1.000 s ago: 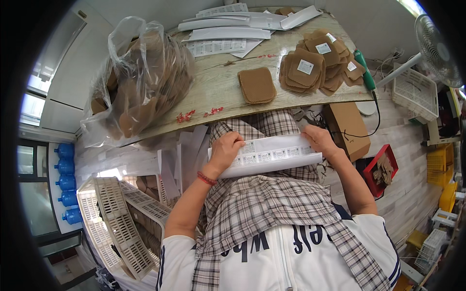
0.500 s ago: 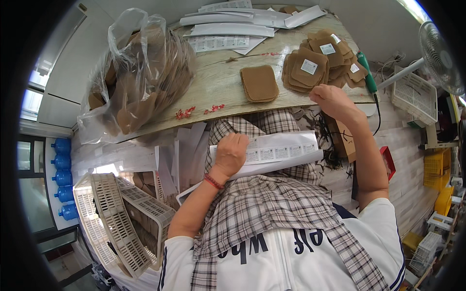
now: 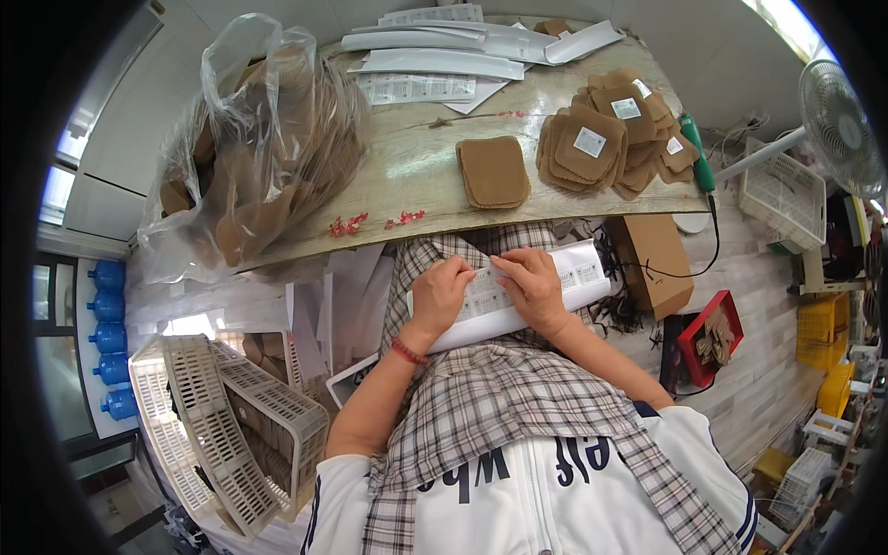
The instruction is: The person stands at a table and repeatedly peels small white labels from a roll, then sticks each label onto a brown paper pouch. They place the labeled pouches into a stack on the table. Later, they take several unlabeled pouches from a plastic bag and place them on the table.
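Observation:
Across my lap lies a curled white label sheet printed with a row of small labels. My left hand is closed on the sheet's left part, thumb and fingers pinched at its upper edge. Beside it, my right hand bends over the sheet with fingertips pinched together, almost meeting the left ones; what they hold is too small to make out. On the table in front sits a neat stack of brown rounded-square pads. Right of it is an untidy pile of such pads, some bearing a white label.
A clear plastic bag full of brown pads stands on the table's left. More label sheets lie at the back. A green-handled tool with a cord rests at the right edge. White crates, a cardboard box and a red tray are below.
My right hand has come from the pad pile on the table down to the label sheet, next to my left hand. My left hand stays on the sheet.

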Demonstrator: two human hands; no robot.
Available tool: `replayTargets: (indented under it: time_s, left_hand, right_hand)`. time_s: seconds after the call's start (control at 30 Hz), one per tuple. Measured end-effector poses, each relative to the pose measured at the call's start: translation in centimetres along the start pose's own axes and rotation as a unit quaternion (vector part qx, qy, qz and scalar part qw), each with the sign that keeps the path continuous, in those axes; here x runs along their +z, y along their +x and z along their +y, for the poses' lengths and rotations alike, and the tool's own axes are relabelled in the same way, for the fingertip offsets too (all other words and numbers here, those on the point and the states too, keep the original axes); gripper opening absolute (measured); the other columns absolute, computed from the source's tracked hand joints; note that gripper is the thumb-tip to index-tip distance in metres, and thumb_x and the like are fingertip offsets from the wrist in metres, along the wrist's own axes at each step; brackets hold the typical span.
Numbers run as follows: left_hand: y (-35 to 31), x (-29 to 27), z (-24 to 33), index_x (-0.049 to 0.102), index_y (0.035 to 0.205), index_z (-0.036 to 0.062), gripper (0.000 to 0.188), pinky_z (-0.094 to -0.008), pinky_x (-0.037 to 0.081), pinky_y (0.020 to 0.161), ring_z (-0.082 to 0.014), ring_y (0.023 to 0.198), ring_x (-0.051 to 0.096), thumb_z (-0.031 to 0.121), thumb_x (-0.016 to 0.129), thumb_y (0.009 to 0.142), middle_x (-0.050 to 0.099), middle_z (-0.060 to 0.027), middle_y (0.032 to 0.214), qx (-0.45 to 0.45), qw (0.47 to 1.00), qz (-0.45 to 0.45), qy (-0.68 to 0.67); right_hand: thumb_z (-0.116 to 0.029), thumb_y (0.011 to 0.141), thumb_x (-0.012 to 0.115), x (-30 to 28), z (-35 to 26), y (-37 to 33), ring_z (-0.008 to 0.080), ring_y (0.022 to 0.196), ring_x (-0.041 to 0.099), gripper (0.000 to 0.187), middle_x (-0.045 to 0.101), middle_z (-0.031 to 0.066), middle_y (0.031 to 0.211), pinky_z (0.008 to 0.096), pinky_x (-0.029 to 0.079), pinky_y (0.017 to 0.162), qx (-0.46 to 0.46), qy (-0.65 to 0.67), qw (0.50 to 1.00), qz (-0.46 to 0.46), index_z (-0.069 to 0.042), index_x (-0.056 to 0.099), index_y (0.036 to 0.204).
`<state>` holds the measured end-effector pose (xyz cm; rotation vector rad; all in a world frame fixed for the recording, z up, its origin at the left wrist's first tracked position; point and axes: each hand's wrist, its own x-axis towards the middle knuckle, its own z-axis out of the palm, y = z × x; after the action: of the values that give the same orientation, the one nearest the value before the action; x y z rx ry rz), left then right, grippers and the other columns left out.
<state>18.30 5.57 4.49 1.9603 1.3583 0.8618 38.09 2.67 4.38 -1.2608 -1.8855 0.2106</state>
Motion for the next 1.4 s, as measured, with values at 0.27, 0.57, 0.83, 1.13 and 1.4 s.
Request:
replayTargets:
  time_s: [0.27,0.57,0.83,1.13,1.4]
  left_hand:
    - [1.0,-0.2,-0.2,0.063,0.085,0.0042,0.014,-0.0360,0.048,0.062,-0.0262,0.068,0.062,0.017,0.064,0.089,0.062,-0.0108,0.075,0.001,1.000,-0.028,-0.002]
    - [1.7,-0.4,-0.5,0.064,0.087,0.0056,0.014,-0.0418,0.049,0.066,-0.0319,0.073,0.063,0.019,0.063,0.090,0.063,-0.0124,0.077,-0.001,0.998,-0.055,-0.015]
    - [2.6,-3.3,-0.6,0.067,0.091,0.0012,0.016,-0.0356,0.049,0.071,-0.0276,0.082,0.064,0.016,0.061,0.090,0.066,-0.0126,0.083,-0.149,0.972,-0.175,-0.045]
    - [3.8,-1.8,-0.6,0.060,0.082,0.0019,0.012,-0.0412,0.045,0.075,-0.0302,0.082,0.058,0.012,0.059,0.087,0.062,-0.0119,0.080,0.031,0.995,-0.060,0.068]
    - [5.5,-1.4,2.1,0.055,0.089,0.0003,0.005,-0.0446,0.042,0.097,-0.0359,0.116,0.052,0.004,0.053,0.087,0.058,-0.0185,0.118,0.201,0.970,0.002,0.133]
  right_hand:
    - [-0.011,0.074,0.077,0.5,0.3,0.0,0.0250,0.092,0.060,0.029,0.066,0.0044,0.101,0.0375,0.047,0.083,-0.031,-0.041,0.998,0.026,-0.012,0.075,0.103]
    - [-0.009,0.072,0.078,1.1,0.0,0.2,0.0249,0.092,0.059,0.019,0.066,0.0036,0.099,0.0376,0.044,0.083,0.043,-0.003,0.998,0.042,-0.013,0.074,0.090]
    - [-0.008,0.071,0.078,1.3,-0.2,0.1,0.0258,0.093,0.058,0.013,0.065,0.0040,0.098,0.0401,0.044,0.087,0.046,0.017,0.997,0.061,-0.012,0.070,0.081]
    - [-0.004,0.080,0.075,-0.3,-0.1,-1.1,0.0237,0.099,0.055,0.010,0.059,0.0065,0.112,0.0341,0.045,0.093,0.112,0.227,0.967,0.022,-0.008,0.067,0.084]
    - [-0.007,0.096,0.063,-2.1,4.5,7.5,0.0067,0.085,0.053,0.005,0.060,-0.0011,0.090,0.0215,0.044,0.080,0.308,0.451,0.829,0.120,-0.002,0.062,0.097]
